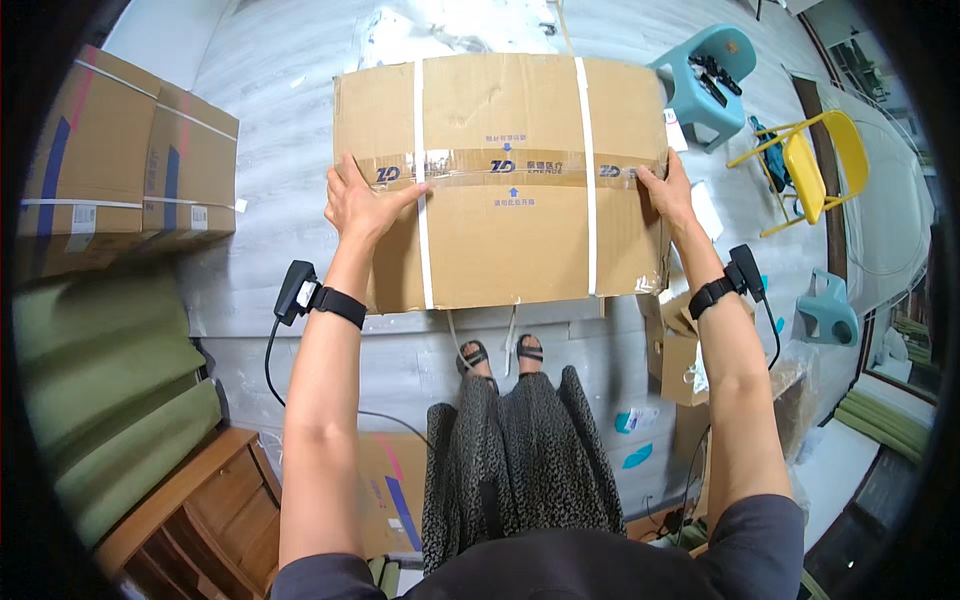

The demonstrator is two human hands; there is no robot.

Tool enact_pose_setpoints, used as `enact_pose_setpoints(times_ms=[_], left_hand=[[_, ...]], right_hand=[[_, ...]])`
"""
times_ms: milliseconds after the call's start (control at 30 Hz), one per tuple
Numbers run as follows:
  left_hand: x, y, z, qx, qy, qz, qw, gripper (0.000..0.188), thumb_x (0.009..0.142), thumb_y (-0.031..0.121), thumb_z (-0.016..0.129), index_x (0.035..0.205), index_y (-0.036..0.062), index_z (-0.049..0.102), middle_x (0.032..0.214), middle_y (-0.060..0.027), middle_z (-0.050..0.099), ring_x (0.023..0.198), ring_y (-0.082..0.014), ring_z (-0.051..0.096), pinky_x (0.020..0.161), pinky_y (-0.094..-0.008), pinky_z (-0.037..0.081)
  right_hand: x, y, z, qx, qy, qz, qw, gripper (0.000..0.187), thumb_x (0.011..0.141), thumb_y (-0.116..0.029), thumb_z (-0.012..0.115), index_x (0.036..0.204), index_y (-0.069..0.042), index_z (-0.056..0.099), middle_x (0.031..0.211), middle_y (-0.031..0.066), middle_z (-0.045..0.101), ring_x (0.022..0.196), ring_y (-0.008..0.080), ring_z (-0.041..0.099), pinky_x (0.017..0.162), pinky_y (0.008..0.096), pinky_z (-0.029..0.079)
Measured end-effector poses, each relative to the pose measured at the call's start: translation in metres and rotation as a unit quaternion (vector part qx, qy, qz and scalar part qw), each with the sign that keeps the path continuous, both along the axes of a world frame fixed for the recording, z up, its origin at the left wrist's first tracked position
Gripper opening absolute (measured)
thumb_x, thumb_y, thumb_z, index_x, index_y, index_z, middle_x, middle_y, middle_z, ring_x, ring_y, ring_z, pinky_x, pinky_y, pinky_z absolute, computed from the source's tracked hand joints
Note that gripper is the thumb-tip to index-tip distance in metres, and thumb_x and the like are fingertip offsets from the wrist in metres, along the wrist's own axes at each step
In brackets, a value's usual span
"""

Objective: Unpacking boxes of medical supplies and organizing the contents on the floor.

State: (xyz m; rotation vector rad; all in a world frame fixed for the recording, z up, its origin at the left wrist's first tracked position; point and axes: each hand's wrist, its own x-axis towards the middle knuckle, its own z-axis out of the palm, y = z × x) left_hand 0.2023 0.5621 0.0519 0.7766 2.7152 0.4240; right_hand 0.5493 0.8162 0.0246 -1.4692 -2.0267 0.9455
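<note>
A large brown cardboard box (505, 180), sealed with clear printed tape along its centre seam and bound by two white plastic straps (420, 180), rests on the grey wood-grain floor (270, 130) directly ahead of the person's sandalled feet (500, 355). The left hand (362, 205) lies flat on the box top near its left edge, fingers spread wide, thumb extended along the tape seam. The right hand (668, 192) grips the right edge of the box at the seam, fingers wrapped over the corner. Each wrist carries a black strap-mounted device with a cable.

Left of the box, two smaller strapped brown cartons (125, 160) stand side by side. Right of the box stand a teal plastic stool (700, 85) and a yellow folding metal chair (815, 165). Nearer the person than the cartons lie green cushions (105, 390).
</note>
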Motion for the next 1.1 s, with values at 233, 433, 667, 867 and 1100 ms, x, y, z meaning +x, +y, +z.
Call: enact_pose_setpoints(times_ms=[233,433,667,867,1100], left_hand=[[-0.021,0.033,-0.019,-0.026,0.008,-0.021,0.999,0.131,0.044,0.062,0.082,0.144,0.0063,0.019,0.147,-0.0276,0.015,0.139,-0.0353,0.012,0.109,-0.0473,0.018],[-0.014,0.037,-0.025,-0.026,0.006,0.006,1.0,0.13,0.046,0.057,0.085,0.145,0.0075,0.017,0.149,-0.0292,0.008,0.141,-0.0356,0.008,0.109,-0.0474,0.018],[-0.008,0.045,-0.017,-0.048,-0.028,0.015,0.998,0.131,0.048,0.056,0.084,0.146,0.0074,0.013,0.151,-0.0273,0.003,0.142,-0.0351,0.003,0.11,-0.0457,0.016],[-0.011,0.048,-0.013,-0.076,-0.047,0.016,0.996,0.132,0.048,0.055,0.085,0.147,0.0077,0.011,0.151,-0.0274,0.002,0.142,-0.0351,0.002,0.111,-0.0452,0.015],[-0.013,0.052,-0.013,-0.108,-0.043,0.0,0.993,0.134,0.049,0.053,0.085,0.147,0.0063,0.007,0.149,-0.0303,-0.001,0.141,-0.0389,0.002,0.111,-0.0463,0.016]], right_hand=[[-0.032,0.032,-0.01,-0.042,0.004,0.063,0.997,0.068,0.066,-0.025,0.079,0.12,0.004,0.049,0.115,0.0215,0.058,0.107,0.0339,0.056,0.092,0.038,0.044],[-0.034,0.03,-0.013,0.036,-0.091,-0.013,0.995,0.077,0.057,-0.016,0.086,0.122,0.003,0.049,0.113,0.0193,0.06,0.107,0.0308,0.058,0.093,0.0359,0.044],[-0.035,0.03,-0.005,-0.007,-0.088,-0.039,0.995,0.072,0.055,-0.012,0.087,0.116,0.002,0.052,0.107,0.0171,0.064,0.098,0.0299,0.062,0.087,0.0351,0.047],[-0.05,0.038,0.009,0.071,-0.346,0.031,0.935,0.057,0.058,-0.022,0.085,0.104,0.0,0.059,0.105,0.0192,0.062,0.102,0.0331,0.057,0.089,0.0408,0.045],[-0.123,0.091,0.008,0.12,-0.121,0.182,0.968,0.034,0.072,-0.01,0.067,0.105,-0.005,0.063,0.101,0.0169,0.06,0.1,0.0355,0.055,0.086,0.0396,0.045]])
